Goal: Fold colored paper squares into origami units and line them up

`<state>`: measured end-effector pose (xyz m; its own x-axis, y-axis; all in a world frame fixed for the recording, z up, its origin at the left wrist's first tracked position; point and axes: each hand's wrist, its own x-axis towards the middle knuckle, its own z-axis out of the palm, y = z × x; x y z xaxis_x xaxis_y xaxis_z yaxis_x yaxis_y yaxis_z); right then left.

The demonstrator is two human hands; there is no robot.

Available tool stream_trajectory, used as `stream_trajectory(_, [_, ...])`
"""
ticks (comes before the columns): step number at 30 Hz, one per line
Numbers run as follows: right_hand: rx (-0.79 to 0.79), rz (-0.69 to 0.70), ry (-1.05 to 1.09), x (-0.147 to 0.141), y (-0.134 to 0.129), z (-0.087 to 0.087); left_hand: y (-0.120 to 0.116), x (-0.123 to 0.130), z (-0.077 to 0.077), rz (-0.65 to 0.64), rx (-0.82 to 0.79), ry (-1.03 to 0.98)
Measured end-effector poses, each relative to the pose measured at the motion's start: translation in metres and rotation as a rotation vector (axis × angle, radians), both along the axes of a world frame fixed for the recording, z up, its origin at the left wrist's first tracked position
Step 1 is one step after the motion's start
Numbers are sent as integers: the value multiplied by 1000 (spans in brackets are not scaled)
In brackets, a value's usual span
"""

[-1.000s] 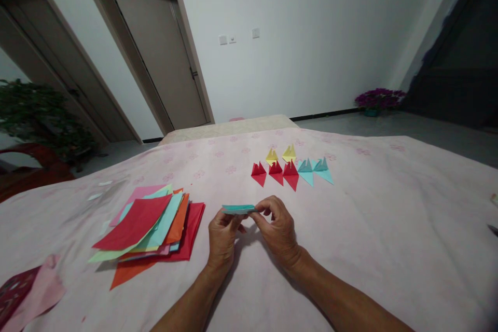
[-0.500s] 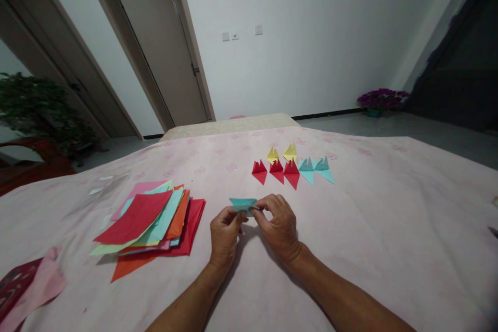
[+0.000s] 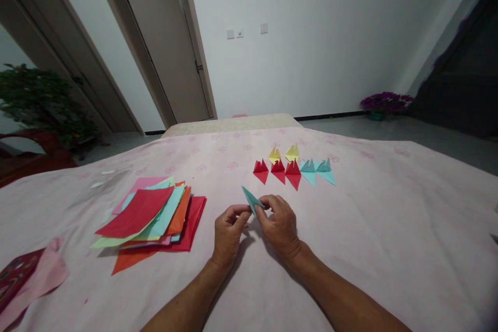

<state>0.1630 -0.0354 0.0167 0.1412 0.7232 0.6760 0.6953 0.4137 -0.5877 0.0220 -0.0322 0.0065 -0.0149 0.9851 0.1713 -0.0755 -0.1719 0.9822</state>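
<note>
A folded teal paper (image 3: 252, 199) is held above the table in front of me, its narrow point tilted up and left. My right hand (image 3: 280, 224) pinches its lower right part between thumb and fingers. My left hand (image 3: 230, 231) has thumb and forefinger pressed together at the paper's lower left edge; whether they grip it is hard to make out. Beyond my hands stand folded paper birds: red ones (image 3: 278, 171), light blue ones (image 3: 308, 171) and two yellow ones (image 3: 274, 154). On the left lies a stack of coloured paper sheets (image 3: 136, 213), a red one on top.
The table has a pink flowered cloth (image 3: 373, 249). At the lower left are a dark red item (image 3: 19, 275) and a pink cloth or paper (image 3: 46, 277). Small white scraps (image 3: 98, 185) lie behind the stack. A dark object (image 3: 494, 238) shows at the right edge.
The teal paper has turned from lying flat and wide to pointing up and left. My left fingers have drawn back from across it to its lower edge. The view has shifted slightly.
</note>
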Motion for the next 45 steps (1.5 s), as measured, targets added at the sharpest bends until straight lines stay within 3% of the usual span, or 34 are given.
stream_trajectory(6, [-71, 57, 79, -1, 2, -4, -3, 3, 5, -42, 4, -35])
stream_trajectory(17, [-184, 208, 236, -1, 4, -5, 1, 3, 2, 3, -6, -47])
stream_trajectory(45, [-207, 181, 268, -2, 2, -7, -4, 5, -2, 4, 178, 154])
